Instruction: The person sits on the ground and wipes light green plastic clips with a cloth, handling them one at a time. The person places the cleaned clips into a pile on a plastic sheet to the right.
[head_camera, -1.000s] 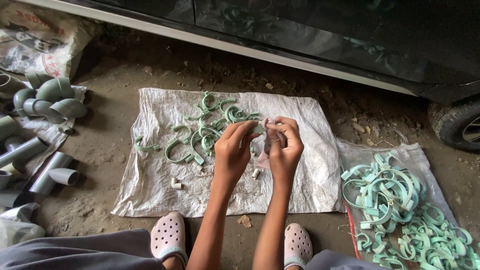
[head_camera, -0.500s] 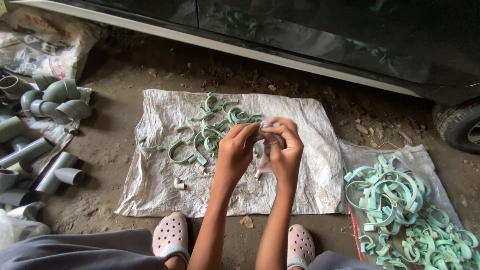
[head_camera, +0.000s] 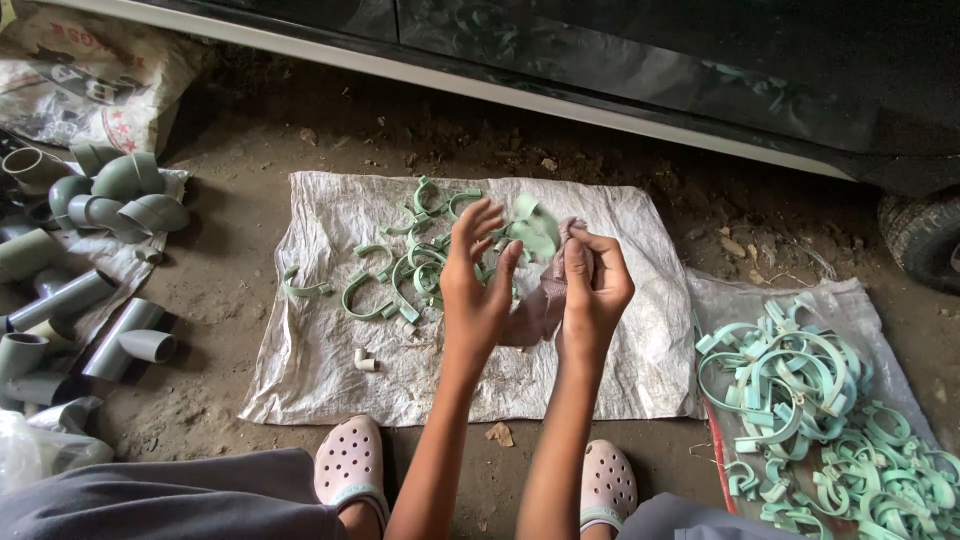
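My left hand (head_camera: 478, 285) is raised over a white woven sack (head_camera: 320, 360), fingers spread and holding nothing. My right hand (head_camera: 596, 285) is beside it, pinching a crumpled pinkish cloth (head_camera: 543, 305) that hangs between the two hands. A pale green plastic pipe clip (head_camera: 533, 228) sits just above the cloth, by my left fingertips; I cannot tell whether either hand grips it. Under my hands, several green clips (head_camera: 405, 270) lie scattered on the sack.
A large heap of lighter green clips (head_camera: 800, 385) lies on another sack at the right. Grey pipe elbows and tees (head_camera: 110, 200) are piled at the left. A dark car's sill (head_camera: 600, 100) and tyre (head_camera: 925, 235) border the far side. My pink clogs (head_camera: 350, 465) rest on the dirt.
My left hand has let go and spread its fingers. Both hands have risen slightly, and the green clip now shows above the cloth.
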